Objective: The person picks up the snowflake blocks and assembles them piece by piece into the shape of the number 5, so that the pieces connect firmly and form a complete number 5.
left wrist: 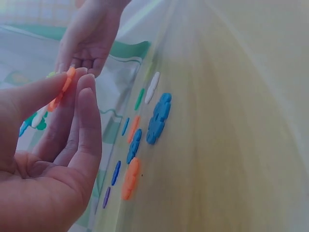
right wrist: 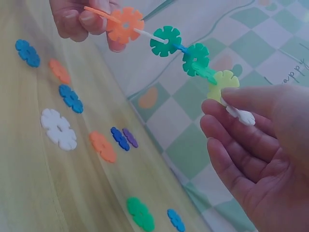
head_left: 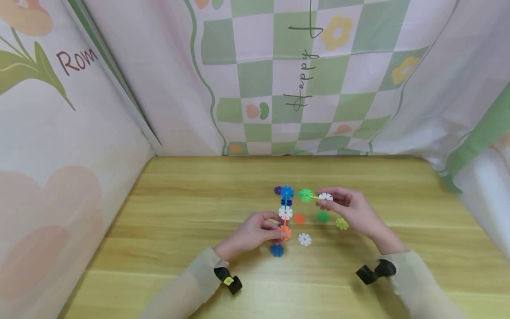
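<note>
A chain of slotted plastic snowflake discs stretches between both hands, raised off the table. My left hand [head_left: 258,231] pinches the orange disc [head_left: 285,233] at one end, thumb against fingers. At the other end my right hand [head_left: 353,208] pinches the white disc [head_left: 325,197], joined to a yellow disc [right wrist: 227,79]. Between them the right wrist view shows a second orange disc [right wrist: 126,25], a green disc [right wrist: 164,41] and another green disc [right wrist: 196,54], with white and blue discs set edge-on between. Part of the white end disc is hidden by the right thumb.
Loose discs lie on the wooden table [head_left: 191,199] under the chain: a blue disc [head_left: 277,250], a white disc [head_left: 304,239], a yellow disc [head_left: 341,223], a green disc [head_left: 323,216] and several others. A patterned curtain [head_left: 255,84] hangs at the back.
</note>
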The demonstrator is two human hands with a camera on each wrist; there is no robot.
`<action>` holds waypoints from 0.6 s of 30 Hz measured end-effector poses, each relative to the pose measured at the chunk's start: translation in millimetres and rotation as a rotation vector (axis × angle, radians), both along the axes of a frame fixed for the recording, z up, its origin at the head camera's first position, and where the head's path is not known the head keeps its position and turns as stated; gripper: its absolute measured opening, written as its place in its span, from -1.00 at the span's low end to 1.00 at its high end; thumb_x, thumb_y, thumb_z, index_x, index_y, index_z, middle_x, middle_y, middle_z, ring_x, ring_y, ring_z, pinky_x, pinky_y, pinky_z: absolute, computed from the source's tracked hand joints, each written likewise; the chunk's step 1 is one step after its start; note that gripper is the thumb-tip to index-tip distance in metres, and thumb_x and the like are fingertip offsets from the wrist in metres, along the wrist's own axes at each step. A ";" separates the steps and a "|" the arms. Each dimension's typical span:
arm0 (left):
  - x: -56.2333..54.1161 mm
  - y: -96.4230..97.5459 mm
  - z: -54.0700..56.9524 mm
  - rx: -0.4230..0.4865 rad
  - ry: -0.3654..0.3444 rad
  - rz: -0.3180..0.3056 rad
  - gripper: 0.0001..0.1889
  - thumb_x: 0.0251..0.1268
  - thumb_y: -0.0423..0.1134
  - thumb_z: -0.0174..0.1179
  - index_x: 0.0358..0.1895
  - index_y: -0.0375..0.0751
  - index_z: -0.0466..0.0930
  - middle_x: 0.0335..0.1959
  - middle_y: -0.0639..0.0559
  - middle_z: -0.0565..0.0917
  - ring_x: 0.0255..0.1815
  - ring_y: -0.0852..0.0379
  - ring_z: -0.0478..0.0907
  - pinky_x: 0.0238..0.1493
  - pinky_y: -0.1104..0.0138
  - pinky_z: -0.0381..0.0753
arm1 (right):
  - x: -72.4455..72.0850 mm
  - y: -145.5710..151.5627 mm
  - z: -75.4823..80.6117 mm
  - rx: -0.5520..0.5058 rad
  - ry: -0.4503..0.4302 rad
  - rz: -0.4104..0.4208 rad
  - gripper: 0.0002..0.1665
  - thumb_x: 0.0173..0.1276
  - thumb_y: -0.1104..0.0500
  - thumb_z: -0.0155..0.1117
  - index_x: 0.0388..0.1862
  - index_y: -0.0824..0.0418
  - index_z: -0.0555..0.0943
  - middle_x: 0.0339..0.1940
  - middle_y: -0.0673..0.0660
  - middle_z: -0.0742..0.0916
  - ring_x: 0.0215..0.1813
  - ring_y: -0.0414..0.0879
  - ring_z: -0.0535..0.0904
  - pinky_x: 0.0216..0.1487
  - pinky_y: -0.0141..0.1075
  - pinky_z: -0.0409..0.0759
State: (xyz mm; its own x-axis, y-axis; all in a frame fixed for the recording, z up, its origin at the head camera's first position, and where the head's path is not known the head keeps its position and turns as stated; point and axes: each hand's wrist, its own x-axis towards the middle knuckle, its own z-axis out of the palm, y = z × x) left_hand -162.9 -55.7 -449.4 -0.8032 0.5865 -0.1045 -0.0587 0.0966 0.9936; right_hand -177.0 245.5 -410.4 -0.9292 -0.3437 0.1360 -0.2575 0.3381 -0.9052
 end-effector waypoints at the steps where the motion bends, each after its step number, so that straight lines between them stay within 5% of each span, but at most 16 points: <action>1: 0.1 0.1 0.4 -0.001 0.000 -0.002 -0.60 0.39 -0.43 0.29 0.22 -0.47 0.46 -0.23 -0.17 0.78 -0.25 0.03 0.75 -0.12 0.23 0.74 | -0.1 -0.4 0.4 0.002 -0.001 -0.001 -0.60 0.53 0.24 0.26 0.26 0.38 0.57 -0.04 0.34 0.76 -0.06 0.19 0.73 -0.03 -0.17 0.71; 9: -0.3 -1.7 1.5 0.014 -0.001 0.010 -0.68 0.40 -0.39 0.30 0.14 -0.41 0.55 -0.23 -0.16 0.78 -0.23 -0.03 0.75 -0.09 0.21 0.73 | -4.9 -4.4 -1.7 -0.004 0.026 -0.021 -0.57 0.55 0.19 0.25 0.32 0.31 0.54 -0.07 0.24 0.78 -0.06 0.20 0.72 -0.04 -0.17 0.71; 18: -2.8 -4.9 3.4 0.030 0.012 0.143 -0.63 0.40 -0.29 0.34 0.18 -0.34 0.54 -0.24 -0.09 0.79 -0.17 -0.15 0.73 -0.04 0.14 0.71 | -12.6 -16.6 0.9 -0.021 -0.009 -0.096 -0.38 0.48 0.13 0.36 0.43 0.29 0.44 -0.09 0.27 0.75 -0.08 0.10 0.73 0.00 -0.19 0.70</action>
